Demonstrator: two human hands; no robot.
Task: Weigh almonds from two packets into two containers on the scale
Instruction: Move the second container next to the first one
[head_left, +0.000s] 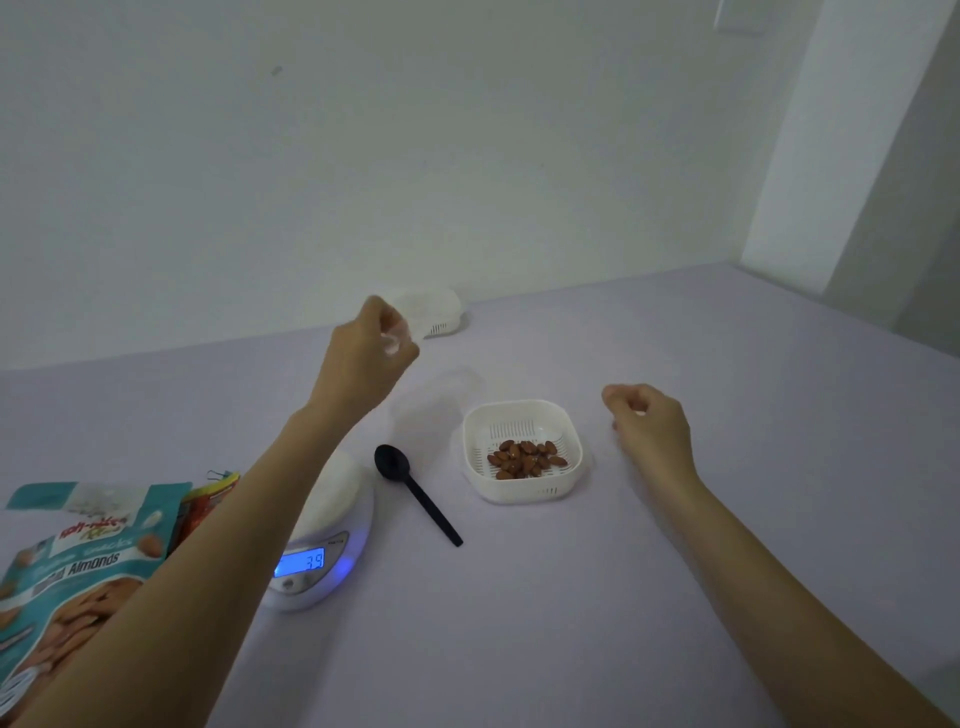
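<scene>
A white slotted container (522, 451) holding several almonds sits on the table right of centre. A second white container (439, 312), blurred and with no almonds showing, is near the back wall. My left hand (371, 353) reaches out over the scale and pinches that container's near rim with curled fingers. My right hand (652, 423) hovers to the right of the almond container, fingers loosely curled and holding nothing. The white scale (324, 551) stands at front left under my left forearm, and its blue display is lit. A teal almond packet (78, 561) lies at the far left with a red packet (210, 501) behind it.
A black plastic spoon (415, 493) lies between the scale and the almond container, handle pointing to the front right. The pale table (571, 623) meets a plain wall at the back and a wall corner at the far right.
</scene>
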